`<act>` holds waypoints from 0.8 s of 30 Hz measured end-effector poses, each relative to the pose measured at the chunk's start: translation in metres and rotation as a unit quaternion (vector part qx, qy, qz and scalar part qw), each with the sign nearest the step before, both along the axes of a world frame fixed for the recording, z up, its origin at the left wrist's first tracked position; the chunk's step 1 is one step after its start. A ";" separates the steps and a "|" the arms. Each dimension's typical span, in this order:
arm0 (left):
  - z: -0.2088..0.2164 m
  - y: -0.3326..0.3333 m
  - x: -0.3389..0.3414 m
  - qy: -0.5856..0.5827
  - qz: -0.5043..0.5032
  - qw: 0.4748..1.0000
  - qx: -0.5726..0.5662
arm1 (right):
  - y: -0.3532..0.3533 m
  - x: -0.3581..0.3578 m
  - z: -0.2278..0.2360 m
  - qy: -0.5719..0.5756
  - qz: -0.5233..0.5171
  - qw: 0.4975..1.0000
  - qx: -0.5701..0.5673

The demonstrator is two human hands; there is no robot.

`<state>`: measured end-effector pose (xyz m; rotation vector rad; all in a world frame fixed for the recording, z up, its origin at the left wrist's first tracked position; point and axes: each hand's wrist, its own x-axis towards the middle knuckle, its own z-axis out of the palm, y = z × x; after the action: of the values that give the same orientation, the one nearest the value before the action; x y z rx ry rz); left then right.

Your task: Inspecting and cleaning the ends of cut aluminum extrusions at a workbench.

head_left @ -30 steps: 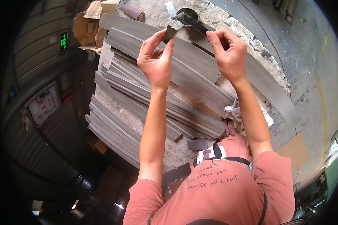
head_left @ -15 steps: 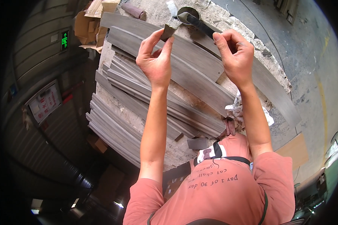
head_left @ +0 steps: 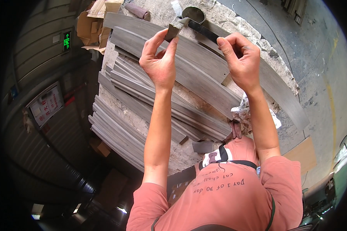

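Pinched between the thumb and fingers of my left hand (head_left: 160, 63) is a small dark flat piece (head_left: 172, 32), with grey paste-like material along its upper edge. A long, dark strip-shaped tool (head_left: 204, 30) is gripped at its near end by my right hand (head_left: 241, 54). Its far end has a grey, smeared-looking tip, which meets or nearly meets the small piece; contact is hard to tell. Right behind that tip stands a round dark can (head_left: 194, 14). Both hands are raised above long grey metal strips (head_left: 196, 63).
More grey profiles (head_left: 115, 125) lie stacked at the left on a rough pale worktop (head_left: 275, 63). A dull red roll (head_left: 137, 11) and cardboard box (head_left: 89, 29) are at the back left. Crumpled white wrapping (head_left: 243, 111) lies near my right forearm; a small grey plate (head_left: 202, 147) sits in front.
My right hand has shifted slightly left, and the strip tool's tip has dropped a little lower toward the small piece. My left hand stays nearly still, keeping its pinch.
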<state>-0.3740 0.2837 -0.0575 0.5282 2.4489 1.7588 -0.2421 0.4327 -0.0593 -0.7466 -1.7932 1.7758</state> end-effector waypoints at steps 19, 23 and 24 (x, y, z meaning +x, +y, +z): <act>-0.002 -0.004 -0.001 0.001 0.001 1.000 -0.003 | -0.003 -0.004 -0.010 -0.002 -0.002 1.000 -0.017; -0.001 -0.002 0.000 0.001 0.003 1.000 -0.003 | -0.002 -0.003 0.000 -0.005 0.017 1.000 -0.004; -0.001 -0.003 0.000 0.000 0.007 1.000 -0.007 | -0.003 -0.004 -0.002 -0.010 0.013 1.000 -0.002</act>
<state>-0.3739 0.2812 -0.0583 0.5111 2.4688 1.7439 -0.2462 0.4296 -0.0609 -0.7479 -1.8216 1.7946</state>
